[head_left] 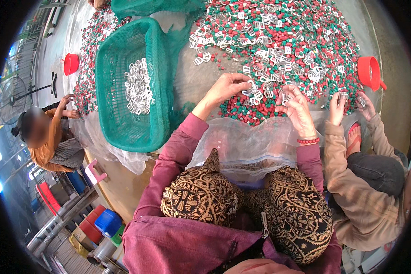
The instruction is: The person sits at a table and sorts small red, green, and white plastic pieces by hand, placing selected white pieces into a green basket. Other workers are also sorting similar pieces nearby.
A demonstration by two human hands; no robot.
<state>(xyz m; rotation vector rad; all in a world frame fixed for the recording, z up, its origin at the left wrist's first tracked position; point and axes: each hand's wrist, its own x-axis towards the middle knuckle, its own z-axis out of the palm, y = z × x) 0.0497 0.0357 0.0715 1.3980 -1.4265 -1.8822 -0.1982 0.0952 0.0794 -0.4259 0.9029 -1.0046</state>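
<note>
My left hand (226, 89) reaches in over the near edge of a wide heap of small red, green and white pieces (242, 109). Its thumb and fingers pinch a few silvery metal buckles (255, 95). To its right, my right hand (298, 112), with a red bead bracelet at the wrist, is closed with its fingers curled round a silvery buckle (285, 97). More buckles (265, 57) lie scattered through the heap. Left of my hands stands a green mesh-lined basket (106, 96) with a pile of loose buckles (139, 86) inside.
A co-worker's hands (337, 108) hold small metal pieces close by on my right. Another person (50, 132) sits at the far left. Red scoops (369, 73) lie at the heap's sides. Translucent sheeting (242, 141) hangs between the heap and my knees.
</note>
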